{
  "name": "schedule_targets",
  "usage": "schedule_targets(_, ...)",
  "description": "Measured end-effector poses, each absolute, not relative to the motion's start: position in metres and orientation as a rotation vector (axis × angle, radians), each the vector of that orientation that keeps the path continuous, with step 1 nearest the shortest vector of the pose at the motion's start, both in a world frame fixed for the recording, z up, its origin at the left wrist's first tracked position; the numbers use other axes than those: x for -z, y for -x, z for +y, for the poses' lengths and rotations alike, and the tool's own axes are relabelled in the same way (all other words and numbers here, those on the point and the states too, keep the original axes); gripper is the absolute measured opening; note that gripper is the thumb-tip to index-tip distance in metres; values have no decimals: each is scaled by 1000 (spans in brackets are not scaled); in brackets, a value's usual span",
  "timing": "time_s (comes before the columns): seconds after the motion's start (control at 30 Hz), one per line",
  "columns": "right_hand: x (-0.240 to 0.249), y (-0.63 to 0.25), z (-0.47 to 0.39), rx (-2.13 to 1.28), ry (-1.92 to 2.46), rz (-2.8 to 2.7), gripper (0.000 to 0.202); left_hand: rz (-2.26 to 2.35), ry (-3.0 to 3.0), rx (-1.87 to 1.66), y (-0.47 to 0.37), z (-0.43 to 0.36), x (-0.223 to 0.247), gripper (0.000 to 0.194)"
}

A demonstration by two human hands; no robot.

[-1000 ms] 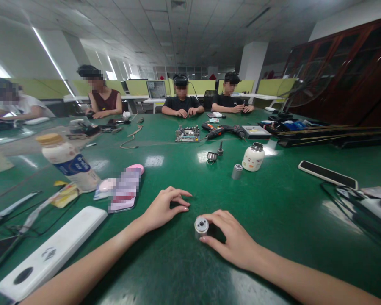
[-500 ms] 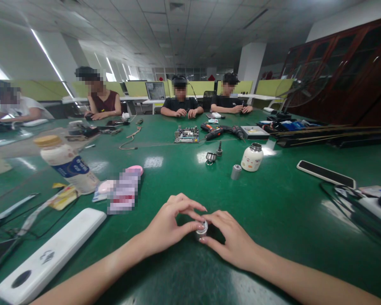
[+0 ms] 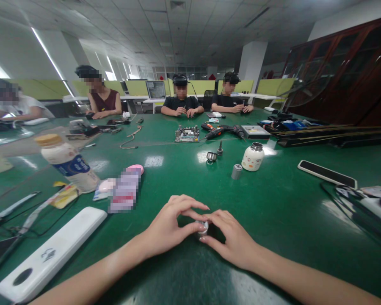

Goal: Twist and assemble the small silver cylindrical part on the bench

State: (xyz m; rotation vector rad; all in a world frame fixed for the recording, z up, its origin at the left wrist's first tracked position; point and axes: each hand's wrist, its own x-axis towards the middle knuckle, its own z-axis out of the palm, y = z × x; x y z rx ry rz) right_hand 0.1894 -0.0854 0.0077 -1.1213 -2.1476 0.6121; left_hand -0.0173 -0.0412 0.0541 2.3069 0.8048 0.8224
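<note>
A small silver metal cylinder [image 3: 202, 231] stands on the green table close in front of me, partly covered by fingers. My left hand [image 3: 169, 222] comes from the left, its thumb on the cylinder's top rim and its index finger arched just beyond. From the right, my right hand [image 3: 231, 239] pinches the cylinder's side between thumb and fingers. Farther off is a similar grey metal cylinder [image 3: 236, 172]. Beside it is a cream flask [image 3: 253, 158] with its steel mouth uncovered. A steel cup-shaped lid [image 3: 211, 157] and a dark stopper-like piece [image 3: 220, 149] lie left of the flask.
To my left are a long white case [image 3: 52, 256], a capped bottle [image 3: 70, 167] and a purple packet [image 3: 125, 192]. A phone [image 3: 327, 174] and cables lie right. Across the table are a circuit board [image 3: 187, 134], power drills [image 3: 225, 131] and several seated people.
My left index finger has shifted slightly right over the cylinder. My right hand keeps its grip almost unmoved. The person opposite has raised one hand a little.
</note>
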Motion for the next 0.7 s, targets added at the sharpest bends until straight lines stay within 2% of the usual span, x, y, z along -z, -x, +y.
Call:
schedule_targets(0.17, -7, -190, -85, -603, 1119, -2151, 30, 933, -2244, -1062, 14, -41, -53, 16)
schedule_targets(0.27, -7, -190, -85, -619, 1136, -2148, 29, 1046, -2224, -1077, 17, -31, -46, 24)
schedule_targets(0.5, -8, -190, -85, -633, 1160, -2148, 31, 1097, -2312, -754, 28, -3, -14, 34)
schedule_targets(0.6, -8, -189, -86, -632, 1161, -2151, 30, 1090, -2327, -771, 28, -1, -9, 38)
schedule_targets(0.7, -9, -189, -86, -640, 1163, -2148, 30, 1085, -2283, -883, 26, -5, -15, 33)
